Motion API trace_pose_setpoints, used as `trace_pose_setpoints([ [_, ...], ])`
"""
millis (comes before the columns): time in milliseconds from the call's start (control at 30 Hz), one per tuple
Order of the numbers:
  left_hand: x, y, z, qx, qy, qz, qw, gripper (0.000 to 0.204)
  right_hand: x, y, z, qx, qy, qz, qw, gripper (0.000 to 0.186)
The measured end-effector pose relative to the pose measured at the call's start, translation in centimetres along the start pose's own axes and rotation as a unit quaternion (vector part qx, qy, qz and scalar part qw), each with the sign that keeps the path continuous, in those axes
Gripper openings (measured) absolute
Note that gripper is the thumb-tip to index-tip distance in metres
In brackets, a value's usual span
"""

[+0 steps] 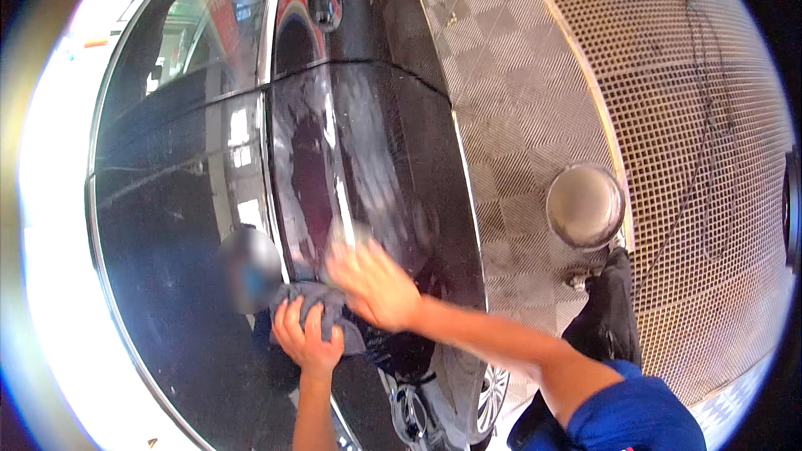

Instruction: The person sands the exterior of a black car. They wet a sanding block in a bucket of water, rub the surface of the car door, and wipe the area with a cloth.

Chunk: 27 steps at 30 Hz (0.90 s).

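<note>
A glossy black car (pixel 418 225) lies along my left side, its door panel (pixel 376 142) streaked with a whitish, hazy film. My left hand (pixel 307 336) is closed on a bunched dark grey cloth (pixel 338 317), at the strip between side window and door. Just right of and beyond it, my right hand (pixel 374 284) is over the door panel, palm toward the paint. Motion smears its fingers. A pale blurred patch (pixel 355 232) shows by its fingertips; whether this is a held pad or a reflection, I cannot tell.
A round, pale-topped object (pixel 585 205), perhaps a stool or bucket, stands on the checkered floor tiles (pixel 518 117) at right. Beyond a light edging strip lies tan floor grating (pixel 702 159) with a dark cable on it. Chrome door handles (pixel 326 2) stand out from the car.
</note>
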State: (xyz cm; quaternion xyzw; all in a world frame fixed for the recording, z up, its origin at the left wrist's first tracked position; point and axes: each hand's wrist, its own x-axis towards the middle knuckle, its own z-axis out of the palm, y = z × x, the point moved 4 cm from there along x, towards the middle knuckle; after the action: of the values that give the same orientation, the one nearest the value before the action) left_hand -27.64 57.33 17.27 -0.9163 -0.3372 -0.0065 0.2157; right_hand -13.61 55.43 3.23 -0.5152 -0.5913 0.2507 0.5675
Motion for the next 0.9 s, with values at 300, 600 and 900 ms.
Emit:
trace_pose_setpoints([
  [300,-1.0,0.6,4.2,-0.033,0.005,0.023,0.999,0.041,13.0,7.9,-0.9,-0.048,0.161,0.013,0.986,0.067],
  [600,-3.3,1.1,4.8,-0.001,0.017,0.037,0.999,0.032,12.8,16.5,-2.2,-0.038,0.249,0.037,0.967,0.06],
  [900,-7.4,-1.3,6.1,0.042,-0.072,0.061,0.995,0.035,-14.7,12.0,9.2,0.101,0.017,0.1,0.99,0.077],
])
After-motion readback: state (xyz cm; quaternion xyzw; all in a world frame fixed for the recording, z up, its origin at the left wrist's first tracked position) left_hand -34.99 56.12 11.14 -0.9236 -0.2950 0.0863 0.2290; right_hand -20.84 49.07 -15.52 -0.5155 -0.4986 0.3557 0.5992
